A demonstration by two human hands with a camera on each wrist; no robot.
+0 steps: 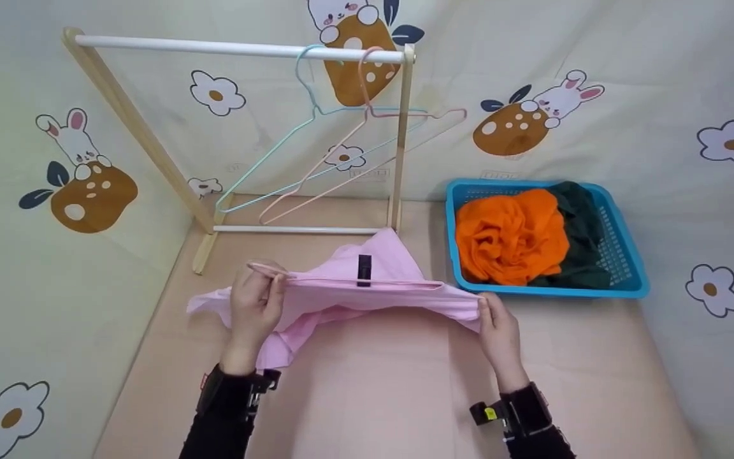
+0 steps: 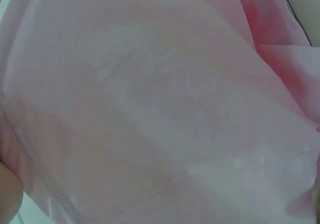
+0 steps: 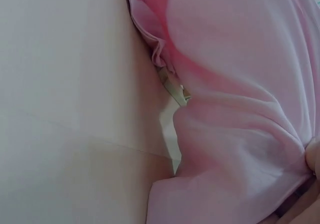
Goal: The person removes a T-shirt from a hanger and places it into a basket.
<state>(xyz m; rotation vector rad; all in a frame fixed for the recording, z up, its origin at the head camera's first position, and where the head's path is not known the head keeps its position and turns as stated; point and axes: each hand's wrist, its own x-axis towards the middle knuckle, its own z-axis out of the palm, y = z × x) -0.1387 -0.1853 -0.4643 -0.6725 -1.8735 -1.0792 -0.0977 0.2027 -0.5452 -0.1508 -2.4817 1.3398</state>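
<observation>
A pink cloth garment [image 1: 341, 293] is stretched between both hands above the table, its upper edge running nearly level from one to the other. My left hand [image 1: 257, 303] pinches it near the left end of that edge, with thumb and fingers together. At the right end, my right hand [image 1: 499, 328] grips a gathered corner; creases fan out from those fingers in the right wrist view. A small black strip [image 1: 364, 270] shows at the middle of the garment's edge. Pink fabric [image 2: 160, 104] fills most of the left wrist view, and loose folds hang below the left hand.
Behind the garment stands a wooden rack with a white rail [image 1: 214, 48], where a mint hanger [image 1: 271, 156] and a pink hanger [image 1: 335, 156] hang. At right, a blue basket [image 1: 552, 292] holds orange cloth [image 1: 510, 236] and dark green cloth [image 1: 580, 236]. Patterned fabric walls surround the table.
</observation>
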